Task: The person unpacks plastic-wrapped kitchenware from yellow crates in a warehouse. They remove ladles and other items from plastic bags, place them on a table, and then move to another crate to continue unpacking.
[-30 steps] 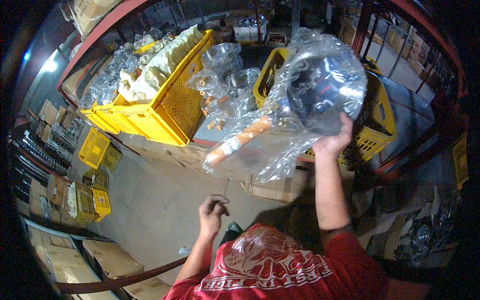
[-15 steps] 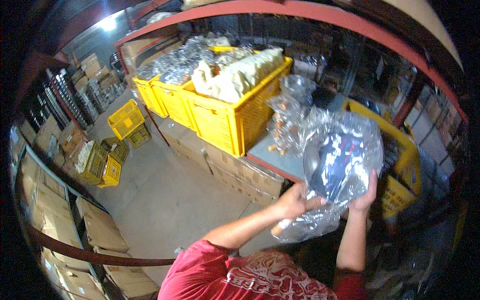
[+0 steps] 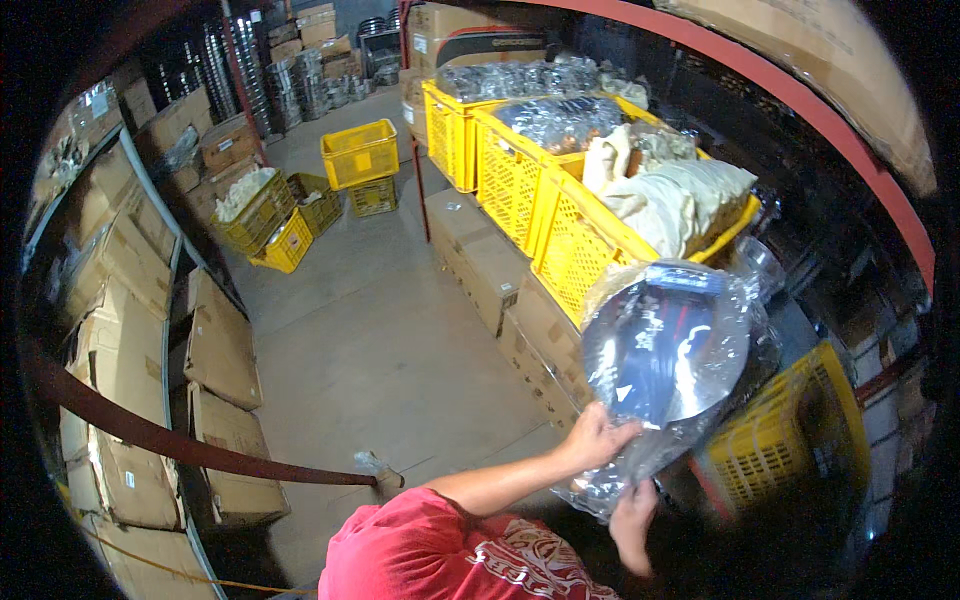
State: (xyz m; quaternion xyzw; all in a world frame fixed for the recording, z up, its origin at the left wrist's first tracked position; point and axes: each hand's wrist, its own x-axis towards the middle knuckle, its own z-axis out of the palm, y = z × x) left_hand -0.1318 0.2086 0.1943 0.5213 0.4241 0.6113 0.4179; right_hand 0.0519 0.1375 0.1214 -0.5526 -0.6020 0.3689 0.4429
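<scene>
In front of me is a round, shiny pan [image 3: 712, 370] wrapped in clear plastic, with a dark blue printed sleeve or card [image 3: 652, 355] across its middle. My left hand [image 3: 598, 440] is closed on the near edge of the wrapped pan, thumb on top. Lower down, my right hand [image 3: 634, 522] grips the bunched plastic at its near end; the fingers are partly hidden. Just beyond the pan stand yellow crates [image 3: 572, 270] holding plastic-wrapped items and a pale cloth bundle [image 3: 690, 205].
A yellow crate [image 3: 790, 440] sits close on my right. Cardboard boxes [image 3: 540, 355] lie under the crates' shelf, and more boxes [image 3: 222, 345] line the left rack. Stacked yellow crates [image 3: 360, 155] stand on the floor farther off. A red beam [image 3: 760, 80] crosses overhead.
My view has swung, so the crates and floor appear farther right. My right hand has left the pan's right side and is now at the near end of the plastic.
</scene>
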